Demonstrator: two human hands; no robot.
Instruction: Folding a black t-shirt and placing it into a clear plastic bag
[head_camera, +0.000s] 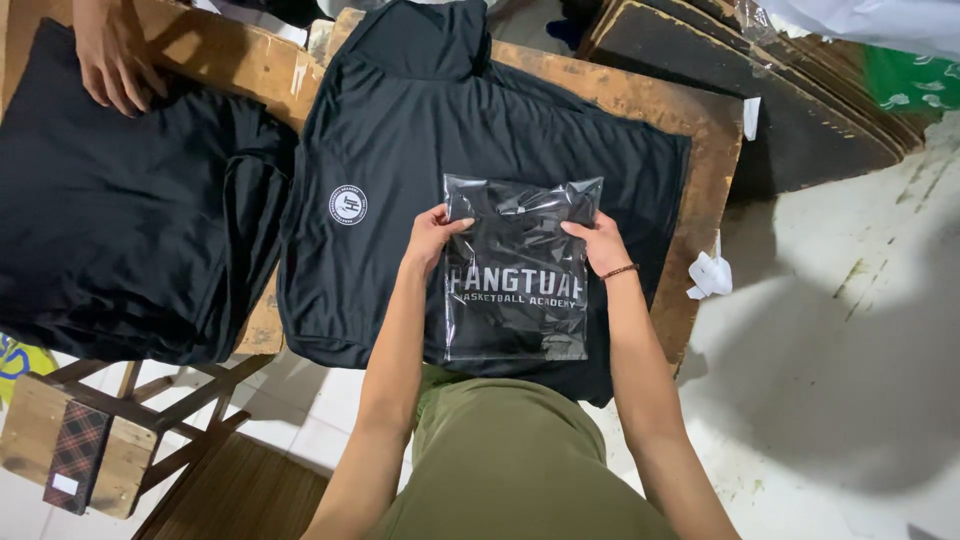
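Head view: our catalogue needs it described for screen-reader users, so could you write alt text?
Both hands, left hand and right hand, grip a clear bag holding a folded black garment, above a black shirt spread on a wooden table. Another person's hand rests on a black pile at left.

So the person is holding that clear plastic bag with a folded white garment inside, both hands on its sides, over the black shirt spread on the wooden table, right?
Not quite: the garment inside the clear plastic bag is black, not white, as the head view shows. The rest holds: the left hand and right hand grip the bag's sides, over the black shirt spread on the wooden table.
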